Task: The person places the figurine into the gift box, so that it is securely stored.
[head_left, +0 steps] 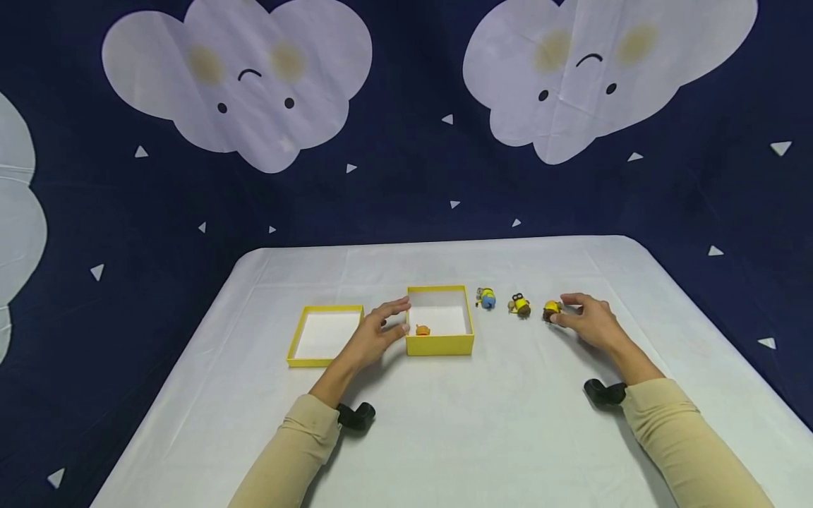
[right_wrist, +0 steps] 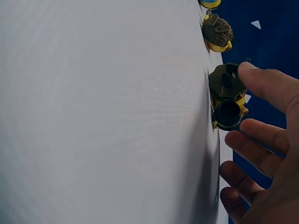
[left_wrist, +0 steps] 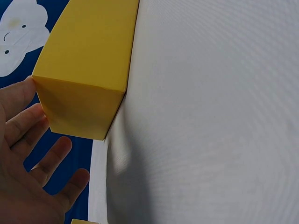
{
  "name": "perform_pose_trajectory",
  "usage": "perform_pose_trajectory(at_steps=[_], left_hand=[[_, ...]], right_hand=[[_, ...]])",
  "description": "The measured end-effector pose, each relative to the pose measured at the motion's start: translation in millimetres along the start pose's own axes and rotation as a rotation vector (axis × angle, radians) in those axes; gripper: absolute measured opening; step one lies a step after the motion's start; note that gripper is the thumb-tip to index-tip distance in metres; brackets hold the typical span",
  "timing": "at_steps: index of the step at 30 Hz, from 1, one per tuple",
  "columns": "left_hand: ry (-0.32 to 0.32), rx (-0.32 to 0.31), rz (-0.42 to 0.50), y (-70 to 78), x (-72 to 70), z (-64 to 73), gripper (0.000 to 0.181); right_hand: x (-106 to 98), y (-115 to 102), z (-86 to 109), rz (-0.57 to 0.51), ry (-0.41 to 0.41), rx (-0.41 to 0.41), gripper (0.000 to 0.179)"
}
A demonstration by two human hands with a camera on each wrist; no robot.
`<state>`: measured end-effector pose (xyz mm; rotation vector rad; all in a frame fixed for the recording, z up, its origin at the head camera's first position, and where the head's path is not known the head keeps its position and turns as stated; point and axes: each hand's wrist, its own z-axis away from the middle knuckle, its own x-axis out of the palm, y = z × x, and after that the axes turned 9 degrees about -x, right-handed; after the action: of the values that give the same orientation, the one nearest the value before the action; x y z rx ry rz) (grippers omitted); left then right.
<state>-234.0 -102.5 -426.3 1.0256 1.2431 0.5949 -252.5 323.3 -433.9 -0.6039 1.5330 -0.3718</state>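
The brown-and-yellow figurine [head_left: 550, 309] is set on the white surface [head_left: 495, 423] at the right end of a row of three, well to the right of the yellow box [head_left: 440, 345]. It could be tipped over, or nudged left toward the middle figurine [head_left: 521, 305], if one side were pressed by the thumb before the other was met by a finger. Being small and rounded, it might also be lost from a pinch made too high. The box could be slid right if pushed too hard from the left, and the orange piece [head_left: 423, 330] inside might be shifted by the jolt. The right grip [head_left: 595, 321] is parted about as wide as the figurine, thumb over its near side, forefinger by its far right; nothing is clearly clasped, and firm contact cannot be told. The left grip [head_left: 370, 339] is spread, thumb and fingertips laid at the box's left wall, nothing being grasped.
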Motion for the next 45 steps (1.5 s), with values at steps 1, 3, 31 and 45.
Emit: perform_pose_trajectory(at_steps=[1,3,31,45], left_hand=[[0.001,-0.001,-0.001,-0.1,0.0,0.0,0.045],[0.004,0.001,-0.003,-0.4,0.1,-0.1,0.045],[-0.004,0.023,-0.001,-0.5,-0.4,-0.1,0.045],[-0.003,0.006,-0.003,0.1,-0.4,0.1,0.045]], right_hand=[[0,1,-0.1,0.003,-0.003,0.003,0.073],[1,1,-0.1,0.009,-0.008,0.006,0.073],[10,-10,-6.9,0.032,0.031,0.010,0.060],[15,-14,-10.1,0.024,0.041,0.029,0.057]])
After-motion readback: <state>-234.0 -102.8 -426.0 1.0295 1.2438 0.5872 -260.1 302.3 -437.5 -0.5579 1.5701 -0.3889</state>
